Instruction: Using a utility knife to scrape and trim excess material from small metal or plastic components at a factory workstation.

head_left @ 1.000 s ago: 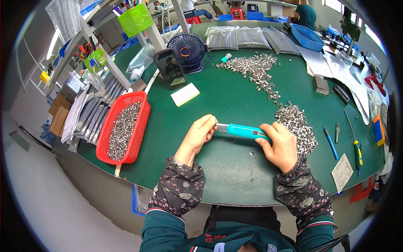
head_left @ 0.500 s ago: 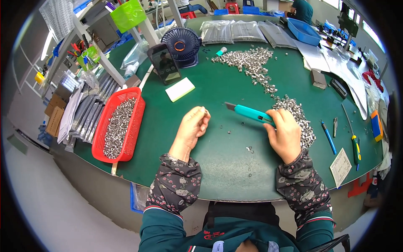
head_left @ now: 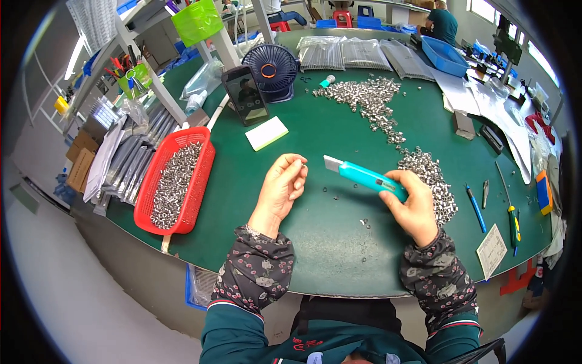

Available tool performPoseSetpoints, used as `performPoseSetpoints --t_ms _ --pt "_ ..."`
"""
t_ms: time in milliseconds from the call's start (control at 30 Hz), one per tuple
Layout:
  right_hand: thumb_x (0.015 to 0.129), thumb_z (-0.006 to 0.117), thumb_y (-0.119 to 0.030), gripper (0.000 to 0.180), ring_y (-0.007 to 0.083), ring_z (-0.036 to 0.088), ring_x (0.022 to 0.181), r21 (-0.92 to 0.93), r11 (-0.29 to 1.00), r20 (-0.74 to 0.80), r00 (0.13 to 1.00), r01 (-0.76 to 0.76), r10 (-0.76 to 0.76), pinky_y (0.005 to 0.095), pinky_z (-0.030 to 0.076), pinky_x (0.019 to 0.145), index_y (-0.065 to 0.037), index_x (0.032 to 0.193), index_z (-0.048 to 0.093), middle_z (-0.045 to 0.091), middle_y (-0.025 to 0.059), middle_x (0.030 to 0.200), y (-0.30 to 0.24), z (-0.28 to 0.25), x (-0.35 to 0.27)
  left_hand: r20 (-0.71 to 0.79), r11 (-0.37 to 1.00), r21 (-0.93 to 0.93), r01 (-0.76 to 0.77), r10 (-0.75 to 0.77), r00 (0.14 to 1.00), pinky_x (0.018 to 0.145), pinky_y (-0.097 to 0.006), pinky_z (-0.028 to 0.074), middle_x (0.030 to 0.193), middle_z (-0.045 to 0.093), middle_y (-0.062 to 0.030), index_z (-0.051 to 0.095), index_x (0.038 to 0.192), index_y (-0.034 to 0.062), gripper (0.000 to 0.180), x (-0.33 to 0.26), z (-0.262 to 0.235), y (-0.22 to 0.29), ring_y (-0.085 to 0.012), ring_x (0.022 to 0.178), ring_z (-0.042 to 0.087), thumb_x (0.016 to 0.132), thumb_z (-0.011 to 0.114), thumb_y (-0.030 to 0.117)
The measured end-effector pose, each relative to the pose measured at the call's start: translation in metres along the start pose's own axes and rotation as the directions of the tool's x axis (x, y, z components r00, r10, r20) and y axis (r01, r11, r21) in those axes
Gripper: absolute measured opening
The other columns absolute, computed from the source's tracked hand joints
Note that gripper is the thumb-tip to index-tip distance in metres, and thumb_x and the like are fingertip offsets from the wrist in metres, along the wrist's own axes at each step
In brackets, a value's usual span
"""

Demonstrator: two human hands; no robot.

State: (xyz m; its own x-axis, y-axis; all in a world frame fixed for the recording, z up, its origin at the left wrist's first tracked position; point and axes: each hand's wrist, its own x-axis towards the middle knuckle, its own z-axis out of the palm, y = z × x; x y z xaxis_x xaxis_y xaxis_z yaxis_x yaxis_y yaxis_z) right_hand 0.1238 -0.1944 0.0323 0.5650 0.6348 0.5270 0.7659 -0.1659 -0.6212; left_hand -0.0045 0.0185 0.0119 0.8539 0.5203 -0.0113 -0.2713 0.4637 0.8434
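Note:
My right hand point(head_left: 414, 205) is wrapped round a teal utility knife point(head_left: 362, 176), whose wide blade points left toward my other hand. A gap separates the blade tip from my left hand point(head_left: 280, 188), which is closed in a pinch. A bit of a small metal part point(head_left: 304, 164) shows at those fingertips; most of it is hidden. Just beyond my right hand lies a pile of small silver metal rings point(head_left: 429, 182). A few tiny dark scraps point(head_left: 364, 222) are scattered on the green table point(head_left: 315, 261) between my forearms.
At the left stands a red basket point(head_left: 203, 194) of small metal parts. Behind my left hand are a white pad point(head_left: 267, 133), a phone point(head_left: 245, 97) and a fan point(head_left: 270, 70). More loose rings point(head_left: 370, 100) spread farther back. A blue pen-like tool point(head_left: 476, 208) and a screwdriver point(head_left: 514, 224) lie right.
The knife has turned, so its blade now shows its broad, bright side. My left hand keeps its pinch. The whole view has shifted slightly.

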Motion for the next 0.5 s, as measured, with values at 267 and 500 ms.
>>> performPoseSetpoints --t_ms 267,500 --pt "0.067 0.064 -0.016 0.023 0.0267 0.056 0.068 0.154 0.985 0.171 0.984 -0.077 0.05 0.0315 0.043 0.06 -0.003 0.085 0.057 0.057 0.0123 0.075 -0.0045 0.0055 -0.0032 0.066 1.0 0.021 -0.01 0.009 0.998 0.035 -0.013 0.027 0.07 0.049 -0.0015 0.051 0.09 0.0033 0.011 -0.0026 0.0001 -0.0008 -0.0027 0.049 0.039 0.085 0.047 0.012" --pt "0.068 0.063 -0.013 0.022 0.0199 0.056 0.061 0.184 0.964 0.253 0.957 -0.193 0.143 0.0286 0.042 0.057 -0.001 0.085 0.057 0.057 0.011 0.07 -0.0071 0.0016 -0.0064 0.084 0.998 0.052 0.021 -0.025 0.996 0.037 -0.012 0.026 0.07 0.048 -0.0003 0.053 0.089 0.0032 0.011 -0.0053 0.0078 -0.0046 -0.0016 0.052 0.038 0.085 0.05 0.013"
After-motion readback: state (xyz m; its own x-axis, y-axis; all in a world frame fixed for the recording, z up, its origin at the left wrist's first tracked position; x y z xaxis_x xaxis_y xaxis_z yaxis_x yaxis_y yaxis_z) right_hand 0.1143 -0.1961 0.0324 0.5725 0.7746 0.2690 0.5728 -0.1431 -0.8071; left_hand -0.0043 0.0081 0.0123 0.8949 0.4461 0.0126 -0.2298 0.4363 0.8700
